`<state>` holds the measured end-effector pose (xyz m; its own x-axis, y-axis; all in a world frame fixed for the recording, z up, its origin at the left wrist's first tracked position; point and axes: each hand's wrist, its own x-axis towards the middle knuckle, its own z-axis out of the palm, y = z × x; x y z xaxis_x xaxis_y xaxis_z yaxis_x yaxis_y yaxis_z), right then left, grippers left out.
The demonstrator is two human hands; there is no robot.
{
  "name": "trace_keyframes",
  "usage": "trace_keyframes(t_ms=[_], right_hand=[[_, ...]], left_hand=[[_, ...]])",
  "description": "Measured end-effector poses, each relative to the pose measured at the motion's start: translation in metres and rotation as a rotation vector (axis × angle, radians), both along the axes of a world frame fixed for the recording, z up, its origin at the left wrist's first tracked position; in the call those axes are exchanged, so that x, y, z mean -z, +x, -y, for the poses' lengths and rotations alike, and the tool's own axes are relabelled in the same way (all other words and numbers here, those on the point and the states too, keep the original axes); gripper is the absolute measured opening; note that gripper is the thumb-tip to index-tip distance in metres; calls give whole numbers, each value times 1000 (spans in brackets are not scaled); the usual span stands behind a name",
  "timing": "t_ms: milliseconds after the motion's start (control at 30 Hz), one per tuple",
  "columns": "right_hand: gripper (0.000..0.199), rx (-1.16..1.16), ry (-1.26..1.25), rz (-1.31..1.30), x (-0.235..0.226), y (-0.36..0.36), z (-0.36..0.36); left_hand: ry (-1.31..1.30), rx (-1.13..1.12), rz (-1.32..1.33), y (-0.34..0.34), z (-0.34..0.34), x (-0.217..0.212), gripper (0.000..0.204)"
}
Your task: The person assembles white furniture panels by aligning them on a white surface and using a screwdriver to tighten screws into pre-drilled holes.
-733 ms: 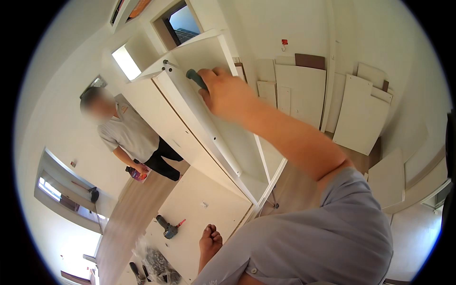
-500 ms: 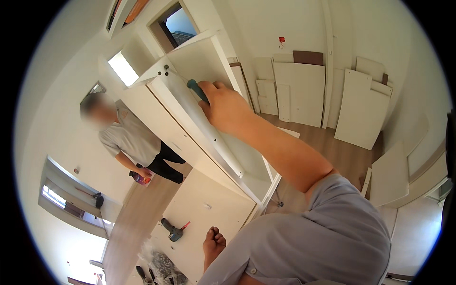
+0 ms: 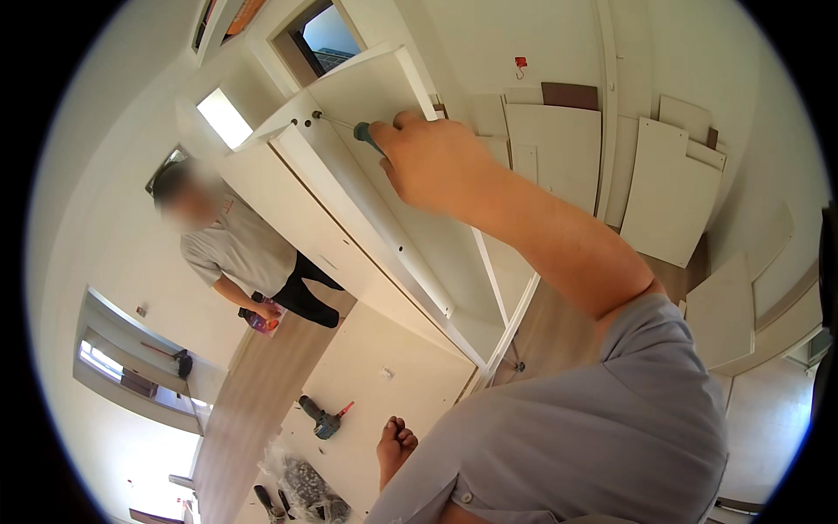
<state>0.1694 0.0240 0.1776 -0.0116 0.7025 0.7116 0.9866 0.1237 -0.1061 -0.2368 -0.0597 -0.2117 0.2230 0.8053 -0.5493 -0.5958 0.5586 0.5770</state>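
My right hand (image 3: 436, 162) grips a screwdriver (image 3: 365, 135) by its teal handle. The thin shaft points left, its tip at a dark round fitting (image 3: 318, 114) on the inner face of a white cabinet (image 3: 345, 196)'s end panel. Two more dark round spots (image 3: 307, 123) sit beside that fitting. Down at the lower middle, my left hand (image 3: 397, 444) is curled closed in front of my shirt, over a white panel (image 3: 419, 384). What those fingers hold, if anything, is hidden.
A cordless drill (image 3: 321, 418) with a red bit lies on the flat panel, near a plastic bag of small hardware (image 3: 304, 482) and dark-handled tools (image 3: 266, 499). A person (image 3: 253, 244) stands beyond the cabinet at left, holding a package. Loose boards (image 3: 554, 157) lean along the right-hand walls.
My right hand and forearm have shifted right and slightly up, with the screwdriver still at the fitting. The view has shifted a little. My left hand stays curled.
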Motion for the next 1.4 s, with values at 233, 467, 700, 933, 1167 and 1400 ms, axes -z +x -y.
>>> trace_keyframes(t_ms=[233,467,700,933,1167,1400], right_hand=[[43,-26,155,235,-8,12,-1],[35,-55,301,607,-41,28,-25],[34,-122,-179,51,-51,4,-8],[40,-145,-316,-232,-49,-3,-2],[36,-543,-4,-678,69,28,58],[39,-820,-519,-932,281,49,170]], left_hand=[[-11,-6,-22,-13,-6,1,12],[1,26,-35,-11,-13,-1,12],[2,39,-92,-2,-15,-6,14],[40,135,-129,22,-17,-17,16],[162,166,-166,72,-21,-68,18],[438,294,-252,96,-8,-83,19]])
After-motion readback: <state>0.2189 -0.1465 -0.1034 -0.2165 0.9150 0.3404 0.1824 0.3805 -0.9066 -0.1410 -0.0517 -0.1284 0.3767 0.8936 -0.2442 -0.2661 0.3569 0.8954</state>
